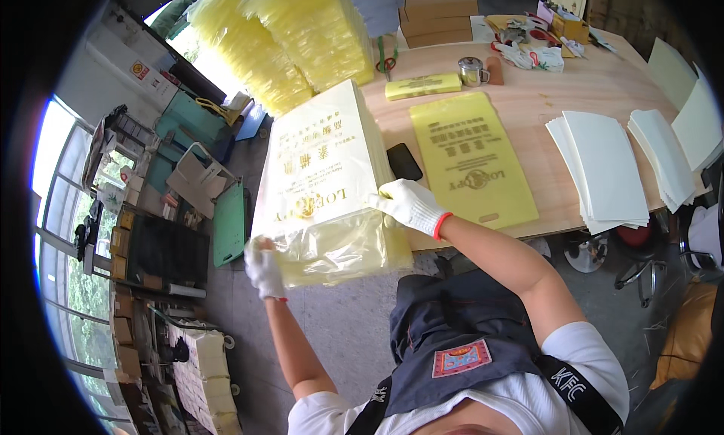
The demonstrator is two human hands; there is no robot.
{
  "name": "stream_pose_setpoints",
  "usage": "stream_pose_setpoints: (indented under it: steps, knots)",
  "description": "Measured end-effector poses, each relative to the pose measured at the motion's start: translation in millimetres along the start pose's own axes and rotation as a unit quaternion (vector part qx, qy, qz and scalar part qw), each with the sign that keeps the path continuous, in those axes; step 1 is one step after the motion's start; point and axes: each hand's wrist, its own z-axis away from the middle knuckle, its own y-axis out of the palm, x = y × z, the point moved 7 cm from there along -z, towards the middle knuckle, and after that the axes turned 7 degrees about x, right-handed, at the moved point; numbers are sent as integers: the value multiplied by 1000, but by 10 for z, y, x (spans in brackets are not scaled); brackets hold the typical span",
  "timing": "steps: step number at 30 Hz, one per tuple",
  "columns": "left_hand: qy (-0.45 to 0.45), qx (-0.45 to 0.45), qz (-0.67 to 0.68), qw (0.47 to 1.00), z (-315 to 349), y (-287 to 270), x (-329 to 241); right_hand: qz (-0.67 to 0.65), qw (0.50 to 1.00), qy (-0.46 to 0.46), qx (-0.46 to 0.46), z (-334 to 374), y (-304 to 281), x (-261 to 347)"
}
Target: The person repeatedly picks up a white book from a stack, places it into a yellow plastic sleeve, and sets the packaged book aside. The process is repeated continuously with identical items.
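Observation:
In front of me at the table's left side lies a tall stack of printed plastic bags [317, 144], white on top with gold print, its clear yellowish ends [339, 250] hanging loose toward me. My left hand [264, 270], in a white glove, is at the near left corner, fingers curled in on the bag's edge. At the near right edge, my right hand [412, 205], in a white glove with a red cuff, pinches the bag's edge between thumb and fingers. A black phone [405, 162] lies right of the stack, beside a flat yellow printed bag [473, 159].
Behind the stack rise piles of yellow plastic bags [302, 39]. Farther back are a folded yellow bundle [423, 86], scissors [386, 64], a metal mug [472, 72] and brown boxes [439, 16]. White sheets [599, 167] are piled at right. A green platform cart [229, 224] stands at left.

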Motion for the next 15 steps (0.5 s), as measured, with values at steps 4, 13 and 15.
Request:
stream_pose_setpoints:
  steps: [4, 13, 15]
  knots:
    - [-68, -92, 230, 967, 570, 687, 493, 171, 985, -2, -28, 289, 150, -147]
    - [212, 365, 193, 886, 2464, 3093, -753, 168, 955, 169, 177, 1771, 762, -2129]
    - [278, 335, 75, 897, 2386, 3358, -1321, 165, 962, 180, 120, 1967, 658, -2200]
